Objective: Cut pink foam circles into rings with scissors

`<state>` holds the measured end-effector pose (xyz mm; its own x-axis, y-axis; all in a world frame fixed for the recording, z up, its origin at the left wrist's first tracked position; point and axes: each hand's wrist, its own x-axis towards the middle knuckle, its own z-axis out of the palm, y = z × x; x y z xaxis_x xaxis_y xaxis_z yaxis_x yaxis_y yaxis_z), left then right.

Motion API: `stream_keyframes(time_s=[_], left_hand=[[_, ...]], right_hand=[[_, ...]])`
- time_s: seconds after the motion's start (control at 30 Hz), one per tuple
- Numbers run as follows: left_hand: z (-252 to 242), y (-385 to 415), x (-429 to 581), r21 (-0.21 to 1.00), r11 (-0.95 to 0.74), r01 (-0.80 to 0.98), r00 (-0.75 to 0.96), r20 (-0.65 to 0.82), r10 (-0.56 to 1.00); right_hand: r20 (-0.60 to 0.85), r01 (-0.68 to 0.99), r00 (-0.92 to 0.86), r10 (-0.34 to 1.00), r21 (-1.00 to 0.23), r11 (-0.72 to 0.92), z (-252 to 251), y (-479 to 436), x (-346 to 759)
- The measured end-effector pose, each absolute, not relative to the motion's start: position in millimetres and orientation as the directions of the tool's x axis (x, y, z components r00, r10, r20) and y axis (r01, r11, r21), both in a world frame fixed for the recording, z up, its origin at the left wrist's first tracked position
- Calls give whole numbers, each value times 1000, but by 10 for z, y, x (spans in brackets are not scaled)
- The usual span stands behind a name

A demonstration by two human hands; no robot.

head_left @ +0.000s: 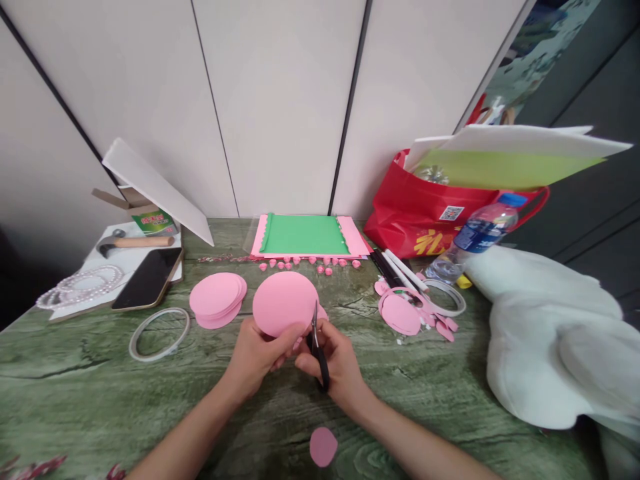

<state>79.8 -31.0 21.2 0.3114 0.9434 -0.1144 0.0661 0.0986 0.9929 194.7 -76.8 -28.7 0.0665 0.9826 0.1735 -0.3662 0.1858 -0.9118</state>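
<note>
A large pink paper circle (285, 301) is pinched in my left hand (263, 350), thumb on top of its lower edge. My right hand (337, 363) grips black-handled scissors (321, 360), their blades pointing up at the circle's right edge. A bit of pink paper shows behind the blades. On the table left of my hands lies a stack of pink paper circles (216, 299). Nearer to me, a small pink paper piece (323, 447) lies flat. Pink paper offcuts (403, 313) are heaped to the right.
Green and pink paper sheets (305, 235) lie at the back behind small pink rolled pieces (329, 271). To the left are a tape roll (160, 333), phone (149, 279) and hammer (135, 244). A red bag (410, 210), water bottle (473, 240) and white plush item (540, 353) stand right.
</note>
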Motion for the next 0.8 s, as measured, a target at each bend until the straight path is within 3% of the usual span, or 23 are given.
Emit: stream_keyframes(time_s=[0.47, 0.6, 0.8], left_hand=[[190, -297, 781, 995, 95, 6, 356, -91, 930], [189, -300, 792, 989, 141, -37, 427, -112, 897], [166, -297, 797, 993, 112, 26, 362, -114, 925]], right_hand=[[148, -295, 99, 984, -940, 171, -265, -770, 1963], [158, -332, 72, 985, -927, 173, -260, -768, 1941], [178, -404, 46, 983, -897, 181, -273, -751, 1924]])
